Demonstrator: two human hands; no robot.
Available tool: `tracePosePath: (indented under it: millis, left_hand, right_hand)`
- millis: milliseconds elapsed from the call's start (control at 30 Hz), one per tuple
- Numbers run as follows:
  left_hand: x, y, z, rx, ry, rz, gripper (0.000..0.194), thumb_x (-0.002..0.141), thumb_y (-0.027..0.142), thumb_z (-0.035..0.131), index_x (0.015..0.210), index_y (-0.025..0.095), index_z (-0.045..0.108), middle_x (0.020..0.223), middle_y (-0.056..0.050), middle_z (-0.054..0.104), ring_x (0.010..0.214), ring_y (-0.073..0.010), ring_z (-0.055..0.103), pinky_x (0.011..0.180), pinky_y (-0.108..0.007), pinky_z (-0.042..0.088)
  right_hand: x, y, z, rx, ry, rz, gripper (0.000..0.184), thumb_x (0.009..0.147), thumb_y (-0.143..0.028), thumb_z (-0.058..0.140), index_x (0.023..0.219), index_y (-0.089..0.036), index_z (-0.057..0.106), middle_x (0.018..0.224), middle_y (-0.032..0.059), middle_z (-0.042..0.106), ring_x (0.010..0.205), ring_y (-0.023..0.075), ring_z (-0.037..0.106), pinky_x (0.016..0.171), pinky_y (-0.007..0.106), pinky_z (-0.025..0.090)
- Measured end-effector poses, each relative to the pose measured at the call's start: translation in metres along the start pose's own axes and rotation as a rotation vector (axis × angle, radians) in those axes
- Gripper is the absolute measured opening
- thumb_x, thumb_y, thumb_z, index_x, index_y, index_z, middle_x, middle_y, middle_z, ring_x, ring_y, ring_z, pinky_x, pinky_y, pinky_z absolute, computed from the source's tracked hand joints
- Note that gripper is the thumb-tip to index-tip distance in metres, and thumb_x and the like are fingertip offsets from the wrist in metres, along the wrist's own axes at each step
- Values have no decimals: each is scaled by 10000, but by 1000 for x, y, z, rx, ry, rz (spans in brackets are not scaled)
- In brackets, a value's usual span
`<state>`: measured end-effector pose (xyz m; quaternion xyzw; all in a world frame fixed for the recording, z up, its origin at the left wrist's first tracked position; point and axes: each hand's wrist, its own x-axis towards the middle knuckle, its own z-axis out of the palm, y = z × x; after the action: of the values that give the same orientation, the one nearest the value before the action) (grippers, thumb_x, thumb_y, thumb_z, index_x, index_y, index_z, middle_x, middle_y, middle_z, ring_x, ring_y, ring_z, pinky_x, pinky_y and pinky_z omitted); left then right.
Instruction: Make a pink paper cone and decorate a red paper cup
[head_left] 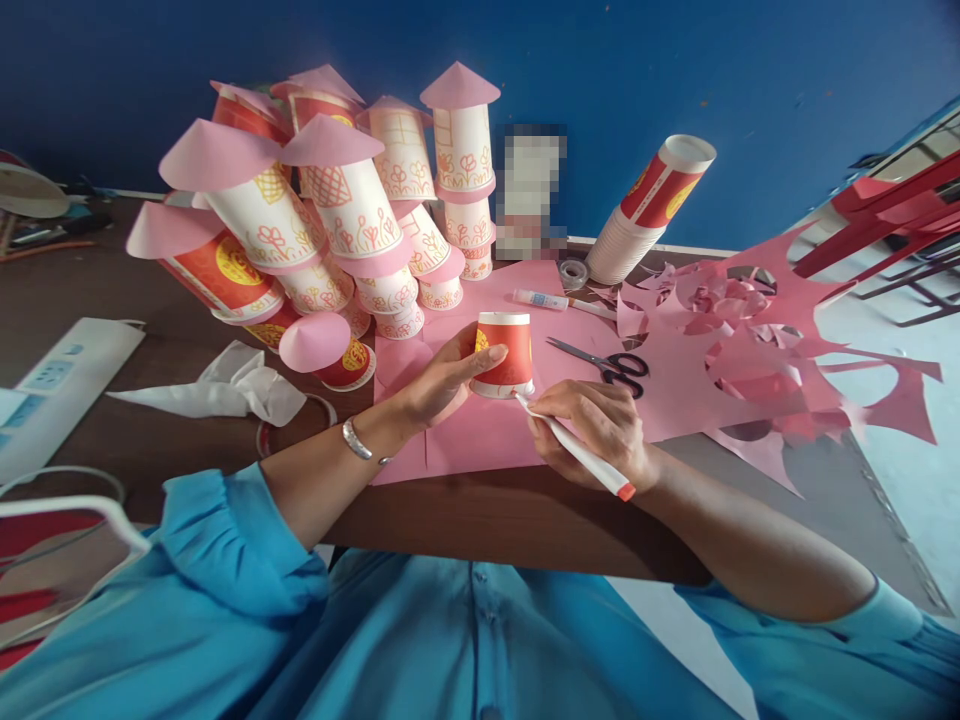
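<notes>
A red and white paper cup (pixel 504 352) with a yellow emblem is upside down in my left hand (pixel 450 375), whose thumb lies across its side. My right hand (pixel 592 425) is closed around a white marker pen (pixel 585 455) with a red end. The marker's tip meets the cup near its lower rim, where small marks show on the white band. Under both hands lies pink paper (pixel 480 440). Black-handled scissors (pixel 607 365) rest on it just beyond my right hand, and a glue stick (pixel 540 300) lies farther back.
Decorated cup towers with pink cone roofs (pixel 337 190) crowd the back left. A leaning stack of paper cups (pixel 645 215) and a tape roll (pixel 574 274) stand at the back right. Pink paper scraps (pixel 735 340) spread over the right side. A crumpled white wrapper (pixel 232 385) lies left.
</notes>
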<state>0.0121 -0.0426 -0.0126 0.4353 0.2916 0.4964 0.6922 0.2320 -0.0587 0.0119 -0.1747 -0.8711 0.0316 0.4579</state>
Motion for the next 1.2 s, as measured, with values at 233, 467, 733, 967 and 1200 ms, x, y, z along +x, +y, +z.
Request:
tracePosePath:
  millis: [233, 467, 733, 967, 1200]
  left_hand:
    - [-1, 2, 2, 17, -6, -5, 466, 909, 562, 889, 1150, 215, 693, 995, -43, 765, 936, -218, 728, 847, -343, 560]
    - [-1, 2, 1, 25, -24, -11, 483, 915, 572, 882, 1176, 214, 689, 1014, -56, 779, 1000, -249, 755, 883, -363, 576]
    - [0, 0, 0, 17, -6, -4, 435, 927, 547, 875, 1141, 217, 688, 989, -32, 745, 917, -200, 697, 864, -340, 559]
    - [0, 2, 1, 34, -7, -7, 459, 895, 554, 899, 1111, 212, 681, 981, -30, 723, 897, -196, 670, 843, -338, 543]
    - [-1, 1, 1, 28, -5, -5, 446, 913, 542, 889, 1120, 208, 679, 990, -25, 712, 912, -187, 658, 845, -327, 538]
  right_hand:
    - [0, 1, 1, -31, 12, 8, 184, 998, -90, 650, 1073, -252, 604, 765, -24, 761, 603, 159, 741, 574, 273, 576]
    - [1, 2, 1, -63, 40, 15, 191, 984, -88, 648, 1076, -250, 606, 782, -18, 769, 606, 164, 740, 583, 274, 578]
    - [0, -2, 2, -23, 12, 28, 229, 951, -52, 660, 1049, -250, 597, 746, -32, 741, 585, 164, 722, 556, 266, 538]
    - [0, -5, 1, -18, -17, 32, 247, 947, -28, 657, 1039, -245, 582, 723, -33, 716, 575, 160, 702, 563, 268, 532]
    - [2, -4, -1, -16, 5, 5, 224, 966, -63, 647, 1054, -260, 590, 736, -44, 729, 577, 153, 709, 558, 266, 548]
